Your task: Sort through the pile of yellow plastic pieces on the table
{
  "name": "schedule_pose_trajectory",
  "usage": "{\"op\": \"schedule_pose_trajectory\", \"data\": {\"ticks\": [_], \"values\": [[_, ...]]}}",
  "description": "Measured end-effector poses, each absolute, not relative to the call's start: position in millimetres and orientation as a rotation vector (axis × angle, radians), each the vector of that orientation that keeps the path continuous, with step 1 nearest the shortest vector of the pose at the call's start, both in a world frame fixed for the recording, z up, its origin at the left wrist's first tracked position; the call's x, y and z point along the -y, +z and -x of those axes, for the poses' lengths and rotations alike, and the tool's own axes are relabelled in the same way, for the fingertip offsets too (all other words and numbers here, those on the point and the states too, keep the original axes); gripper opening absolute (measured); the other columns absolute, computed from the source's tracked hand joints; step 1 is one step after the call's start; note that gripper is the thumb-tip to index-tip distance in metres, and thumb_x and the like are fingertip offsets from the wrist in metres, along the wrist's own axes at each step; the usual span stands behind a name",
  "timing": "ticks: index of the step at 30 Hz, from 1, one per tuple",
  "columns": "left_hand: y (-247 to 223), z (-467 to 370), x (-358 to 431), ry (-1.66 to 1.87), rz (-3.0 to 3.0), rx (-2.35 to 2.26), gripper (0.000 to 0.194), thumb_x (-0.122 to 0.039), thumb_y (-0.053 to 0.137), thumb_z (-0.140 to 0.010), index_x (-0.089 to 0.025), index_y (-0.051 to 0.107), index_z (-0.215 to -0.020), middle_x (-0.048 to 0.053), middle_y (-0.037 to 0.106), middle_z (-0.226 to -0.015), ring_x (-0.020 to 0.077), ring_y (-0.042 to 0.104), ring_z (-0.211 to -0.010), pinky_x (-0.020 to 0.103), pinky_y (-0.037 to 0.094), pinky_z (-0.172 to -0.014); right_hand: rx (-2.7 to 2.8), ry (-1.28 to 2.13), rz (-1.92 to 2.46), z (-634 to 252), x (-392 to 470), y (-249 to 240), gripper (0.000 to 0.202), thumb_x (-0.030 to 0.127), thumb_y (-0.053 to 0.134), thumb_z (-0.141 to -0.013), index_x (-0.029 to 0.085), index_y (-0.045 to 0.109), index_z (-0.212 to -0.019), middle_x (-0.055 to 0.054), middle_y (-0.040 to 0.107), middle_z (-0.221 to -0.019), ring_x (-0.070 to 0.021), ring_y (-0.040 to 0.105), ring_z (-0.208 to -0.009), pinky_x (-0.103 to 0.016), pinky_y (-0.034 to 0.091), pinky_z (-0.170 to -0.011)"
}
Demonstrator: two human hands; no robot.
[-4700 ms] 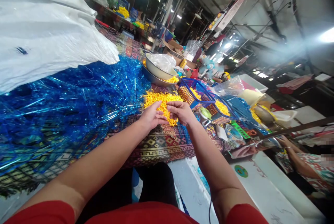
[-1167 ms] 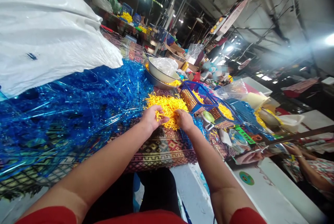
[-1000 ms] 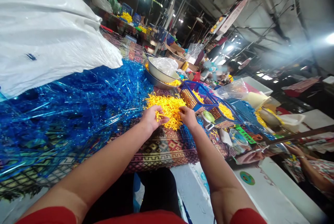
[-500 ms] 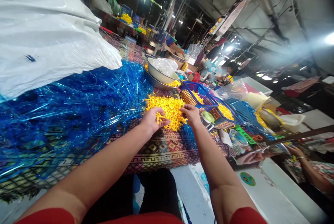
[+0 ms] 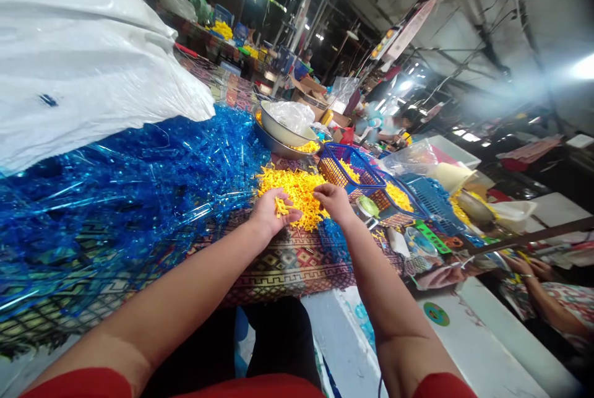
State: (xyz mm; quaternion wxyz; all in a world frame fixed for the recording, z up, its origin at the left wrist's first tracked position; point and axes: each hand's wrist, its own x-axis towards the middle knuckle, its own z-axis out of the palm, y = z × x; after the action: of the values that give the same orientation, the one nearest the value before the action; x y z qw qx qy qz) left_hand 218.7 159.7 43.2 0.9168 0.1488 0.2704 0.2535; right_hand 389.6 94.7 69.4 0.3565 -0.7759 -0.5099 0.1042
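Note:
A heap of small yellow plastic pieces lies on the patterned cloth in front of me. My left hand, palm up with curled fingers, holds a few of these yellow pieces at the heap's near left edge. Over the right side of the heap, my right hand has thumb and fingertips pressed together; whatever is between them is too small to make out. Blue clear plastic parts lie below my right wrist. On the left spreads a big pile of shiny blue plastic pieces.
A white sack bulges at upper left. Behind the heap stand stacked bowls. Blue baskets with yellow pieces and a green-lidded cup stand to the right. A co-worker's arm shows at far right.
My right hand has shifted slightly left over the heap. My left hand stays nearly in place with the yellow pieces. The view has tilted a little.

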Motion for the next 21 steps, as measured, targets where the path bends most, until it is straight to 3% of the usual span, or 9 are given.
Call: {"op": "schedule_pose_trajectory", "data": {"ticks": [5,11,14,17,21], "values": [[48.0,-214.3,-166.1,0.552,-0.276,-0.555,0.023,-0.038,0.044,-0.080,-0.015,0.048,-0.077,0.002,0.051,-0.057,0.0183,0.059,-0.048,0.028,0.047,-0.037,1.609,-0.207,2.384,-406.1,-99.2,41.1,0.015,0.025,0.054,-0.073,0.017,0.065,-0.078,-0.005,0.067,-0.075,-0.0148,0.059,-0.069,-0.024,0.042,-0.066],[46.1,-216.0,-164.5,0.525,-0.294,-0.558,0.024,-0.039,0.043,-0.081,-0.015,0.047,-0.078,0.002,0.050,-0.057,0.0189,0.059,-0.048,0.029,0.048,-0.038,1.459,-0.219,2.383,-409.3,-108.3,37.3,0.019,0.018,0.050,-0.068,0.018,0.066,-0.078,-0.005,0.068,-0.078,-0.0165,0.060,-0.075,-0.024,0.043,-0.071],[45.3,-217.9,-161.4,0.515,-0.289,-0.537,0.024,-0.039,0.041,-0.081,-0.015,0.046,-0.077,0.003,0.052,-0.058,0.0190,0.060,-0.050,0.031,0.049,-0.040,1.284,-0.042,2.220,-404.9,-107.8,50.2,0.014,0.020,0.051,-0.064,0.016,0.064,-0.071,-0.002,0.064,-0.066,-0.0144,0.059,-0.060,-0.024,0.044,-0.059],[45.7,-218.8,-158.1,0.513,-0.289,-0.534,0.026,-0.041,0.042,-0.081,-0.015,0.046,-0.079,0.005,0.053,-0.059,0.0211,0.061,-0.053,0.036,0.051,-0.043,1.144,0.334,1.971,-386.7,-104.3,65.0,0.017,0.028,0.056,-0.064,0.015,0.061,-0.073,0.002,0.056,-0.054,-0.0102,0.051,-0.041,-0.020,0.036,-0.040],[47.0,-217.2,-158.3,0.509,-0.285,-0.514,0.023,-0.038,0.045,-0.079,-0.015,0.047,-0.078,0.005,0.053,-0.060,0.0221,0.062,-0.054,0.037,0.051,-0.044,1.182,0.519,1.814,-372.3,-94.6,73.1,0.027,0.036,0.060,-0.065,0.015,0.060,-0.081,0.001,0.059,-0.062,-0.0080,0.049,-0.039,-0.019,0.033,-0.036]]}}
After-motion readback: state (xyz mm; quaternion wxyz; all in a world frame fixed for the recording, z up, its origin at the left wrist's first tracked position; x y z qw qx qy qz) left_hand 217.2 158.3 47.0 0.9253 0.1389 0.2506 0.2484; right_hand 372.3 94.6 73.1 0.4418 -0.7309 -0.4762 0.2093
